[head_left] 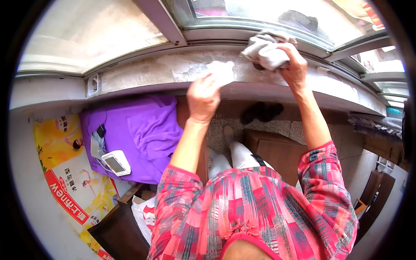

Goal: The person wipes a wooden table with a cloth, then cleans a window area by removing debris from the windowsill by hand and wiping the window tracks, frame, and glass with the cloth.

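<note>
My left hand [203, 99] is closed on a crumpled white tissue [222, 73], slightly blurred, over the front part of the worn window sill [164, 69]. Farther right, my right hand [294, 65] grips a bunched grey-white cloth [269, 51] by the lower window frame [216, 35]. Part of the cloth overlaps the frame's edge. A small dark patch shows just under it, too unclear to name.
At left, a purple cloth [138, 125] bears a white device with a screen [116, 163] and a cuff [97, 145]. A yellow printed carton [60, 151] stands beside it. Below the sill are dark shoes [261, 112] and a brown box [273, 149].
</note>
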Demonstrator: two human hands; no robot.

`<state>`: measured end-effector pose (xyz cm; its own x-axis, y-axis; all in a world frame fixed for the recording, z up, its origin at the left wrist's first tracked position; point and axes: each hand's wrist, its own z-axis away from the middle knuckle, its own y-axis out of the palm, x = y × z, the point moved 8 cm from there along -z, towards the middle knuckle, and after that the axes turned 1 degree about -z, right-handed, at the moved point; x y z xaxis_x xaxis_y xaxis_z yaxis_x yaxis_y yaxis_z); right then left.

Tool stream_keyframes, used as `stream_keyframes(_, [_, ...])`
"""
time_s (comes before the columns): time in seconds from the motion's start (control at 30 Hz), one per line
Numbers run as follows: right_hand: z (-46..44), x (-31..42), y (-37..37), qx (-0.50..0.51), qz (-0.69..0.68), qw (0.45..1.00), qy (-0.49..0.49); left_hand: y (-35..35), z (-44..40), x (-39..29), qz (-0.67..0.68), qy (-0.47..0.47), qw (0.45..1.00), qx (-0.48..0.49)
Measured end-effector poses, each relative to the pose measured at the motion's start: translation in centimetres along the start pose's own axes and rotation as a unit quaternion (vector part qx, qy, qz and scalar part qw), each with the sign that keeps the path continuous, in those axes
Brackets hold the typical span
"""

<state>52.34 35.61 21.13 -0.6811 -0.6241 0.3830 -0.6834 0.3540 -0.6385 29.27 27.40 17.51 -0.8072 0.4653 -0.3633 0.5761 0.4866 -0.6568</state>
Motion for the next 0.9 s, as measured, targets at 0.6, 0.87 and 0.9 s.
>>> stream_keyframes(0.6, [5.8,-8.2,-14.7,-0.101,0.13,0.967,0.192,-4.4,1.2,12.2,-0.035,-0.2,0.976,0.078])
stream_keyframes(0.87, [-3.0,9.9,-9.8,-0.155,0.128,0.965,-0.166,-13.2,8.3,8.5,-0.071,-0.194,0.977,-0.046])
stream_keyframes(0.9, [-4.4,12.2,-7.4,-0.15,0.114,0.963,-0.194,-13.4,10.1,8.2,-0.087,-0.19,0.977,-0.032])
